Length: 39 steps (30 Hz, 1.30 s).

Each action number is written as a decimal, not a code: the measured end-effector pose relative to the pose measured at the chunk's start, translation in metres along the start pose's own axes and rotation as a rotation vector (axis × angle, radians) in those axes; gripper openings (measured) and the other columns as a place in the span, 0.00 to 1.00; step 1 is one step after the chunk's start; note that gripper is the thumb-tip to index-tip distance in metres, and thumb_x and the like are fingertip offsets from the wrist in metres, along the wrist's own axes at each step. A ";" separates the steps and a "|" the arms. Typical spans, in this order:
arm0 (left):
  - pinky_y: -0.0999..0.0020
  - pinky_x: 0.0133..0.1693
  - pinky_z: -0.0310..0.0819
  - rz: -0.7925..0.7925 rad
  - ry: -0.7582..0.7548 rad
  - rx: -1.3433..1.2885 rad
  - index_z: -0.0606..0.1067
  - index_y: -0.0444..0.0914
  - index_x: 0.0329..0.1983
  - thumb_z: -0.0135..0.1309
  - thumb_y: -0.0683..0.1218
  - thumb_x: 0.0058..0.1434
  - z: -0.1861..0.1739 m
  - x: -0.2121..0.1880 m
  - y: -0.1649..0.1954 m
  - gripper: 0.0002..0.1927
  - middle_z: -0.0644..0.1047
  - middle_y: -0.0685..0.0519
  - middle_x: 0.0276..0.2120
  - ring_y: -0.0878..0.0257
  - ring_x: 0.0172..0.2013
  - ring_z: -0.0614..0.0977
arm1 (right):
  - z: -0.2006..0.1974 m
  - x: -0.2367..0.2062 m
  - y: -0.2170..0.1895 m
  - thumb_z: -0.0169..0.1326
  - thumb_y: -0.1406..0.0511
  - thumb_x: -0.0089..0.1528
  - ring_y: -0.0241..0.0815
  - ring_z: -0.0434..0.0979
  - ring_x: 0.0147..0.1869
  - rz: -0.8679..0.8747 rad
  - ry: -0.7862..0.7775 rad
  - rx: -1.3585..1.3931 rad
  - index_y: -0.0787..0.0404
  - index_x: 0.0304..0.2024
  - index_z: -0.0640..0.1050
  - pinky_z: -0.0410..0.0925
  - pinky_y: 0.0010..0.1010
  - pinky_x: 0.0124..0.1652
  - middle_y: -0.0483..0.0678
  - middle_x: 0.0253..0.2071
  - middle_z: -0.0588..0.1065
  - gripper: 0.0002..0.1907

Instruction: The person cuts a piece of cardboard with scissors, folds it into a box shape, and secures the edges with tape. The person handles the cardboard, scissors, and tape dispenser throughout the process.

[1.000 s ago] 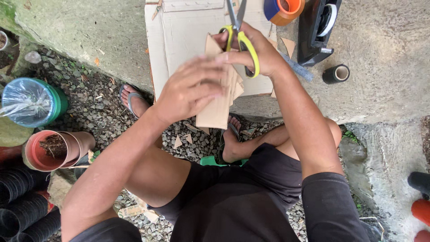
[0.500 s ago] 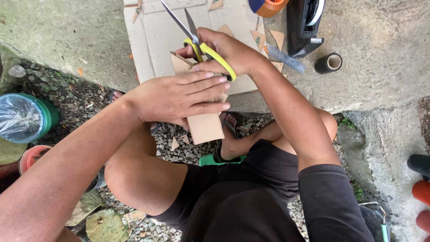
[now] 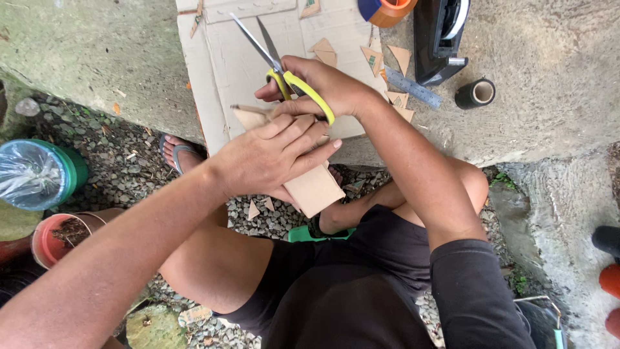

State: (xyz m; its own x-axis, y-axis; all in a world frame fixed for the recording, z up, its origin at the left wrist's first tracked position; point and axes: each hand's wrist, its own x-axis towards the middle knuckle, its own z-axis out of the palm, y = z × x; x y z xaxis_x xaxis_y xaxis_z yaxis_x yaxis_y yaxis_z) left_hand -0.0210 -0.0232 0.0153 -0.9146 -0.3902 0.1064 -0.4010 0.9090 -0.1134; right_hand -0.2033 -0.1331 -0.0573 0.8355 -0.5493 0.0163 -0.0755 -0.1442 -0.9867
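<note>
My left hand (image 3: 271, 155) grips a flat brown cardboard strip (image 3: 314, 189) held over my lap, fingers laid across its top. My right hand (image 3: 326, 87) holds yellow-handled scissors (image 3: 284, 71); their blades are apart and point up and to the left over a flattened cardboard sheet (image 3: 226, 71) on the concrete ledge. The two hands touch near the strip's upper end (image 3: 248, 116). Most of the strip lies hidden under my left hand.
On the ledge lie several triangular cardboard offcuts (image 3: 386, 61), a grey ruler (image 3: 416, 87), a black tape roll (image 3: 475, 92), a black tape dispenser (image 3: 439, 35) and an orange-blue tape roll (image 3: 384, 10). Gravel, a sandalled foot (image 3: 177, 152), a plastic-covered green bucket (image 3: 39, 174) and a soil-filled pot (image 3: 61, 236) lie below.
My left hand and the cardboard strip have come lower and rightward. The scissors stay in my right hand, blades still apart, now tilted further left.
</note>
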 end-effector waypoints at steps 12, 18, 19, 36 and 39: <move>0.42 0.60 0.63 -0.486 0.042 -0.026 0.60 0.32 0.74 0.48 0.80 0.54 0.014 0.005 0.042 0.59 0.66 0.34 0.62 0.39 0.59 0.69 | 0.071 -0.158 -0.024 0.59 0.57 0.69 0.45 0.78 0.57 0.054 0.838 0.197 0.66 0.60 0.68 0.74 0.34 0.55 0.57 0.58 0.77 0.25; 0.48 0.60 0.66 -0.469 0.088 -0.057 0.60 0.32 0.74 0.50 0.71 0.64 0.005 0.012 0.041 0.49 0.66 0.36 0.62 0.43 0.59 0.71 | 0.110 -0.178 -0.010 0.68 0.70 0.60 0.39 0.79 0.52 0.145 0.862 0.314 0.65 0.54 0.70 0.76 0.32 0.50 0.50 0.48 0.76 0.25; 0.50 0.61 0.66 -0.459 0.069 -0.055 0.60 0.33 0.75 0.54 0.64 0.70 0.003 0.011 0.039 0.42 0.67 0.37 0.63 0.44 0.60 0.71 | 0.112 -0.178 -0.008 0.68 0.69 0.60 0.39 0.79 0.52 0.145 0.855 0.335 0.65 0.54 0.70 0.75 0.31 0.51 0.49 0.49 0.76 0.25; 0.56 0.52 0.64 -0.600 0.177 -0.195 0.69 0.27 0.71 0.58 0.63 0.71 0.013 0.028 0.033 0.40 0.75 0.42 0.56 0.52 0.48 0.77 | 0.093 -0.249 0.041 0.57 0.56 0.69 0.40 0.72 0.65 0.266 0.611 0.378 0.64 0.71 0.65 0.65 0.36 0.62 0.50 0.61 0.73 0.33; 0.56 0.51 0.65 -0.612 0.183 -0.163 0.68 0.28 0.71 0.56 0.62 0.72 0.018 0.027 0.036 0.38 0.75 0.43 0.56 0.52 0.47 0.78 | 0.098 -0.254 0.032 0.59 0.58 0.67 0.44 0.77 0.62 0.370 0.495 0.147 0.64 0.66 0.70 0.69 0.39 0.60 0.52 0.56 0.78 0.29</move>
State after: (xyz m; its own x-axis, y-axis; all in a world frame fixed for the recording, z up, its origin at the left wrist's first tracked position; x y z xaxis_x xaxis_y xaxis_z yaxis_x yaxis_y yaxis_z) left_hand -0.0614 -0.0034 -0.0033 -0.4948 -0.8254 0.2717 -0.8194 0.5473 0.1704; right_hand -0.3645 0.0820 -0.1087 0.4152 -0.8616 -0.2922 -0.2061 0.2238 -0.9526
